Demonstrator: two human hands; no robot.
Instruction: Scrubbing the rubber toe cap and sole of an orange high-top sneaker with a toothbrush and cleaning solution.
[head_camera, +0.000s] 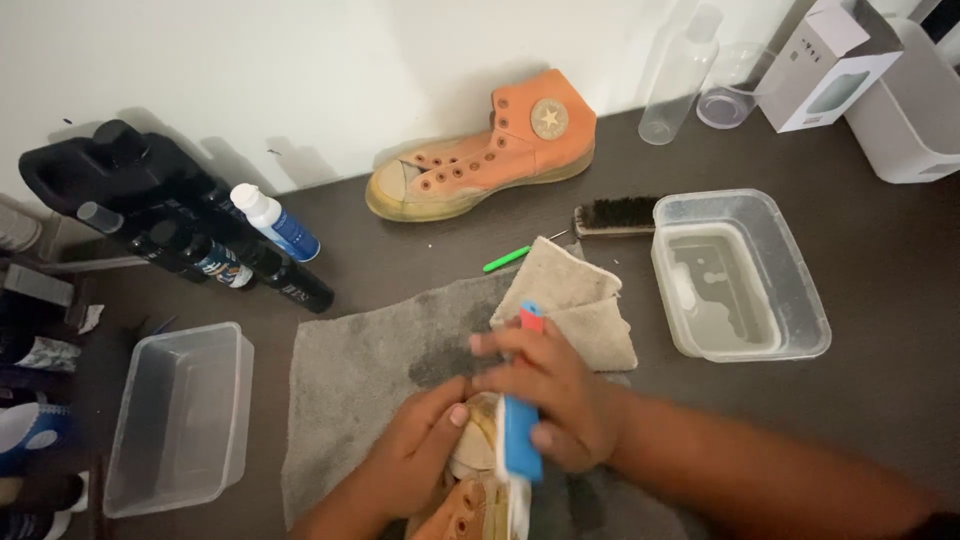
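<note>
My right hand (550, 395) grips a blue brush with a red tip (522, 430) and presses it against the toe of an orange high-top shoe (470, 495) at the bottom of the view. My left hand (420, 450) clasps that shoe's pale rubber toe from the left. The shoe lies on a grey towel (350, 380), which shows a dark wet patch near my hands. A second, matching orange shoe (480, 155) lies on its side against the white wall, untouched.
A folded beige cloth (580, 300) lies on the towel. A clear tub of water (740, 275) stands right, an empty clear tub (180, 415) left. A dark bristle brush (615, 215), a green stick (506, 259), several bottles (270, 220), a clear bottle (680, 70) and a white box (830, 65) ring the area.
</note>
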